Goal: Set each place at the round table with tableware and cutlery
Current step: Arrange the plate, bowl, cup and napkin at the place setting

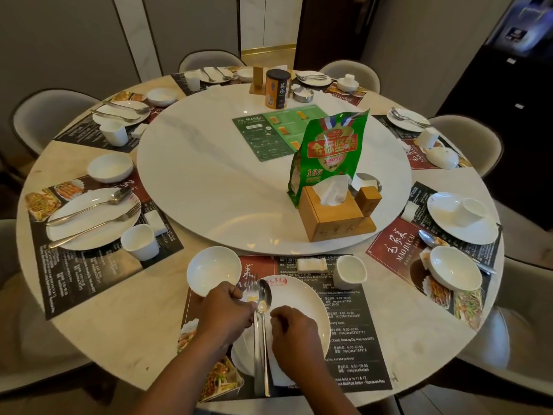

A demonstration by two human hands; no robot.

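Gripping fork (pixel 256 350) with left hand (pixel 227 311), right hand (pixel 294 330) unclear by spoon (pixel 264 293), bowl (pixel 214 269) and cup (pixel 348 271) near

Dim, warm indoor light seen through a wide-angle lens.

Beyond the left hand (pixel 223 310) and right hand (pixel 294 327), the white turntable (pixel 194 175) carries a broad, soft sheen, brightest along its near edge, and shadows there are faint and soft-edged. A small yellow glint sits in the bowl of the spoon (pixel 263 298) between the two hands. Far ahead of them a pale doorway (pixel 269 22) is the brightest patch. Up and to the right of the right hand, a cabinet (pixel 508 85) falls nearly black under a bluish reflection. The table (pixel 134 310) bows outward and the chairs (pixel 45 112) stretch toward the sides. Fine print is soft.
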